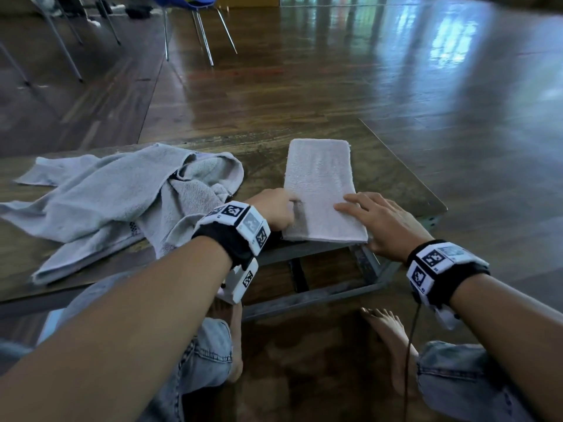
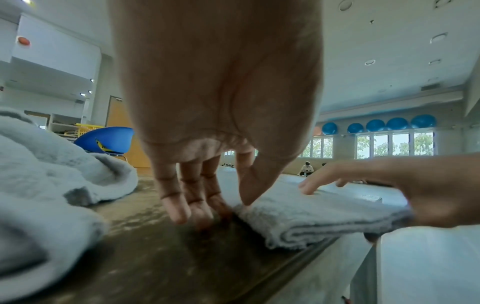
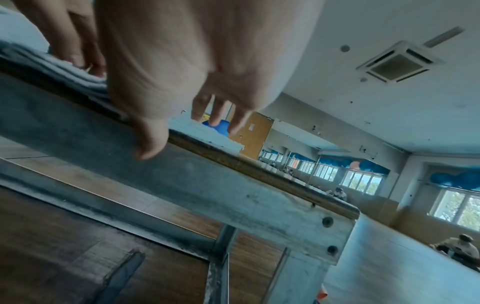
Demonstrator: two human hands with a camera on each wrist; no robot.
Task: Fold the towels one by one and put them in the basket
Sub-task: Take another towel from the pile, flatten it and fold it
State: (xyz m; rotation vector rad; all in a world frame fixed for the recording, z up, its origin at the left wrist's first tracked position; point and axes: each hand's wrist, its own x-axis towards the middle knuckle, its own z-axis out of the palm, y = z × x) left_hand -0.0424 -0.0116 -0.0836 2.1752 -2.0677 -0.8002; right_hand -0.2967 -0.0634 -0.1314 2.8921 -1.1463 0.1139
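A pale towel (image 1: pixel 320 184), folded into a long narrow strip, lies on the right end of the low wooden table (image 1: pixel 396 184), its near end at the table's front edge. My left hand (image 1: pixel 274 208) is at its near left edge. The thumb presses on top (image 2: pixel 246 197) and the straight fingers (image 2: pixel 187 214) touch the tabletop beside it. My right hand (image 1: pixel 374 217) lies flat on the towel's near right part with fingers spread, and its thumb (image 3: pixel 148 150) hangs over the table's front rail. A crumpled heap of grey towels (image 1: pixel 122 193) lies to the left.
The table's right corner (image 1: pixel 438 208) is close to my right hand. My bare feet (image 1: pixel 393 345) and jeans-clad knees are below the front edge. Metal chair legs (image 1: pixel 204 35) stand on the floor beyond. A yellow basket (image 2: pixel 85 127) shows by a blue chair (image 2: pixel 109 139).
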